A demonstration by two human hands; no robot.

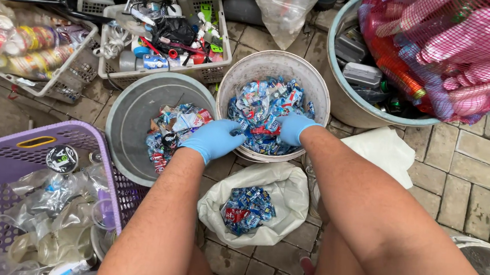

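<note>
In the middle of a paved yard crowded with containers, both hands, in blue gloves, reach into a white bucket (317,88) filled with crumpled blue, white and red plastic labels (262,101). The left hand (215,139) sits at the bucket's near-left rim with its fingers curled down onto the pile, closed around a small bunch of labels as far as the view shows. The right hand (293,127) is pushed into the heap near the middle, fingers buried among the labels, so how far it is open cannot be told. Just left of the white bucket, touching it, stands a grey bucket (129,112) with a smaller heap of the same labels at its bottom. Below the hands, between the person's forearms, a white sack (287,195) lies open on the paving with more labels inside. At the lower left a purple basket (2,155) holds crushed clear plastic bottles (51,198). A red mesh bag (452,48) hangs over a large tub at the upper right.
</note>
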